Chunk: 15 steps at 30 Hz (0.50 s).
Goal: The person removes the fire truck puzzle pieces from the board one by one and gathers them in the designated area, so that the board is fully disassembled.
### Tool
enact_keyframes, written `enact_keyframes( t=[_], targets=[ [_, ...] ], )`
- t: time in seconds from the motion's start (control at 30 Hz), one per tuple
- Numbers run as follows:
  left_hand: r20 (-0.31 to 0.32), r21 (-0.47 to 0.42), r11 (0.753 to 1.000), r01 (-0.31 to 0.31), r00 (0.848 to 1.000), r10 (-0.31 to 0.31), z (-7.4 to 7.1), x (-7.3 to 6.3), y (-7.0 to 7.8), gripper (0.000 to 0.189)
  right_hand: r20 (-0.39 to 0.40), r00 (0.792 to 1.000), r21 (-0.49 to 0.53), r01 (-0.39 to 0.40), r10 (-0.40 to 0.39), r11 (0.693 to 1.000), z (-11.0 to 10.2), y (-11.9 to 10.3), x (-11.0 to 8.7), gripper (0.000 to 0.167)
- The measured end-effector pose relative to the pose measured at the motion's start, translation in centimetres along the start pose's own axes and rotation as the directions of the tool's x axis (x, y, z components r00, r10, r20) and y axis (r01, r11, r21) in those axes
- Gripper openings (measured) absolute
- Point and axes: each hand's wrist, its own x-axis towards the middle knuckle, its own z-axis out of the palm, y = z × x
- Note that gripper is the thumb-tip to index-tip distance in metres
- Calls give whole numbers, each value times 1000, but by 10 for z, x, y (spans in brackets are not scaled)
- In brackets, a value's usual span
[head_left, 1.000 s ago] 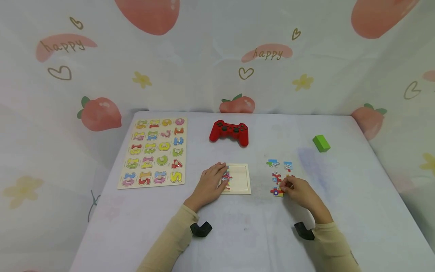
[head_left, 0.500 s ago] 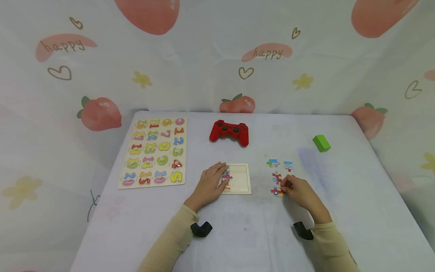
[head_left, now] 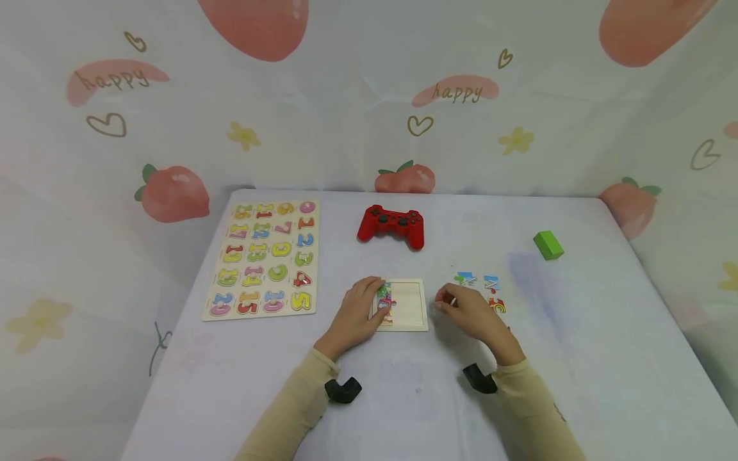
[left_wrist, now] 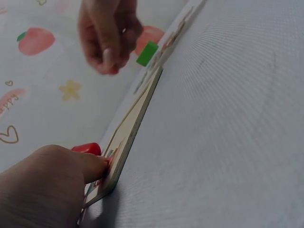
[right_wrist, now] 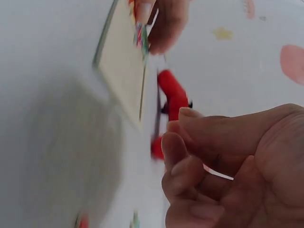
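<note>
A small wooden puzzle tray (head_left: 410,315) lies in front of me, with colourful pieces (head_left: 384,303) set along its left side. My left hand (head_left: 356,314) holds the tray's left part. Its thumb (left_wrist: 97,167) presses on the pieces, while the fingers (right_wrist: 167,33) curl at the far edge. Just right of the tray, my right hand (head_left: 469,314) is raised, thumb and index finger pinched together. A small red bit of a puzzle piece (left_wrist: 113,71) shows at those fingertips; the rest is hidden.
More loose puzzle pieces (head_left: 491,283) lie beyond and beside the right hand. A red game controller (head_left: 392,225) sits behind the tray. A number puzzle board (head_left: 262,259) is on the left, and a green block (head_left: 548,245) at the back right.
My right hand has left the loose pieces and moved left toward the tray, fingertips still pinched. The left hand stays on the tray.
</note>
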Motion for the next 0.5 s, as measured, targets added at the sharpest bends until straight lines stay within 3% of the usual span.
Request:
enact_keyframes(
  t=[0.2,0.33,0.5],
  targets=[
    [-43,-43,999,9,999,-11,1,1,-1,26,82,995,26,50,-52,998,18,-18,36,13],
    [-39,-77,997,6,999,-9,1,1,-3,19,115,989,26,92,-94,995,33,-22,52,17],
    [-76,-3,997,-75,994,74,-2,1,-6,18,74,992,8,104,-105,995,49,-28,62,17]
  ],
)
